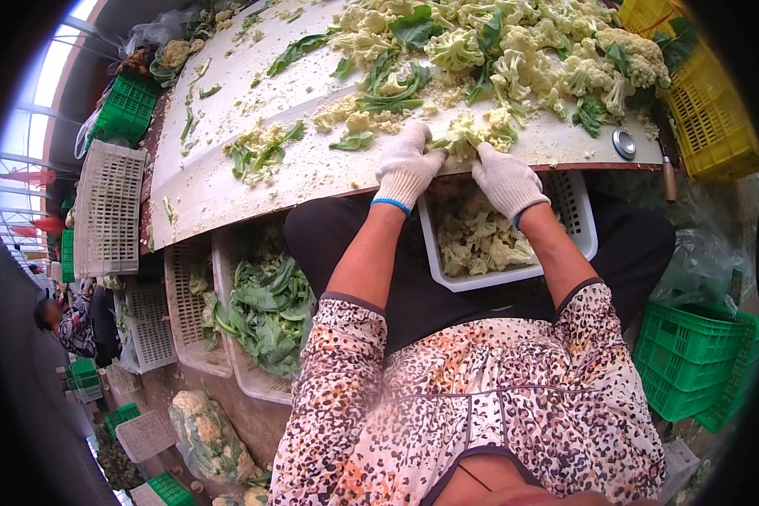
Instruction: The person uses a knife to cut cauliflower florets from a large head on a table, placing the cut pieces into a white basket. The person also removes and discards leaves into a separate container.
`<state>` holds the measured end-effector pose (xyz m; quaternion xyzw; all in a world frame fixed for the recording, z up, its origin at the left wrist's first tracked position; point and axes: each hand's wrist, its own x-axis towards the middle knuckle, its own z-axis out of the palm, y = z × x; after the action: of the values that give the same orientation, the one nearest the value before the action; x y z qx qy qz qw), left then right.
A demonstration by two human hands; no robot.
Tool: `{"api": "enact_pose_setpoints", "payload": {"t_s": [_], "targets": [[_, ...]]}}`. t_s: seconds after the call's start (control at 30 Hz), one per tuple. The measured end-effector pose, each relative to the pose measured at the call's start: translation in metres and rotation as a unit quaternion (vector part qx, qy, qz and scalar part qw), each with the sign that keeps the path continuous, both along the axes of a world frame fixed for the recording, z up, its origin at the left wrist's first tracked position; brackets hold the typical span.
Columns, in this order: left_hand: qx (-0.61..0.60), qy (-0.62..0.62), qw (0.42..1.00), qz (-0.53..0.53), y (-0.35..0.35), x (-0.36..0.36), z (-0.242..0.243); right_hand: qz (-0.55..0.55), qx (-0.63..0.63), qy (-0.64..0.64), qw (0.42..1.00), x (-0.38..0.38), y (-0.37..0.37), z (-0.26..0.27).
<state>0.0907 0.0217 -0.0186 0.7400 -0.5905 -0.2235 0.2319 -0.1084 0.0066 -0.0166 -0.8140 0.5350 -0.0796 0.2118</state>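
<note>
At the front edge of the white tabletop (240,171), my left hand (410,161) and my right hand (510,176) hold a pale cauliflower piece (463,134) between them. Both wear white knitted gloves; the fingertips are partly hidden against the piece. Below my hands, between my knees, a white plastic crate (509,278) holds cut cauliflower florets (481,243). Beyond my fingers lies a large heap of cauliflower florets (518,57) mixed with green leaves. Crumbs and leaf scraps (265,152) are scattered to the left.
A wooden handle (669,180) juts over the table edge at right, near a round metal-rimmed object (623,143). Yellow crates (708,107) and green crates (689,360) stand at right. A crate of leaves (265,316) and a bag of cauliflower (209,436) are at left. Another person (79,326) is farther off.
</note>
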Motion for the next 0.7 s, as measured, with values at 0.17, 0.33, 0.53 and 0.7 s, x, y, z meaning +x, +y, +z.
{"api": "enact_pose_setpoints", "payload": {"t_s": [0.17,0.33,0.53,0.7], "targets": [[-0.001,0.033,0.999,0.003,0.012,-0.007,0.002,0.017,-0.001,-0.018,1.0,-0.011,-0.012,-0.001],[-0.001,0.084,0.996,-0.027,0.02,0.003,-0.005,-0.054,0.243,-0.212,0.945,-0.018,-0.023,0.013],[0.077,0.122,0.976,-0.166,0.033,-0.009,0.003,-0.068,0.279,-0.269,0.919,-0.031,-0.024,0.014],[0.066,0.203,0.97,-0.115,0.041,-0.024,0.0,-0.029,0.229,-0.265,0.936,-0.034,-0.022,0.007]]}}
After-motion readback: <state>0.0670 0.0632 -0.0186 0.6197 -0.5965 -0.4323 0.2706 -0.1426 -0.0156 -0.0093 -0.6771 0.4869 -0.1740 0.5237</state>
